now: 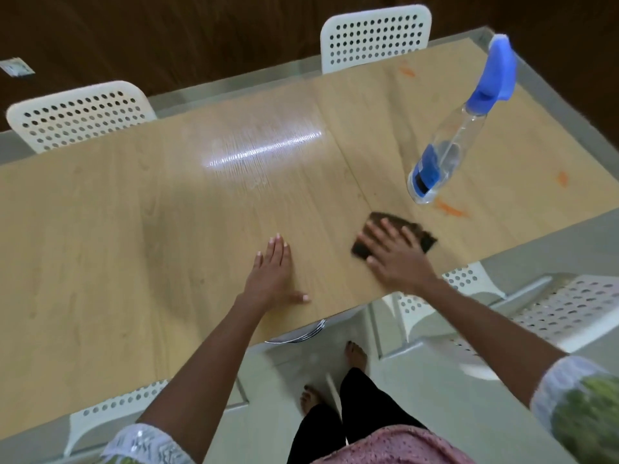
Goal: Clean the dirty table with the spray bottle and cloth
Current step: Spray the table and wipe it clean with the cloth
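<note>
Fingers of right hand (395, 256) spread flat, pressing dark cloth (400, 234) onto bench (134, 229) near the near edge, right of centre. Fingers of left hand (273, 276) straight, released, palm resting on bench just left of the cloth, holding nothing. Spray bottle (459, 128) stands upright on bench beyond the cloth, blue trigger head on top. Orange smears (450, 209) lie just right of the bottle's base, near the cloth.
</note>
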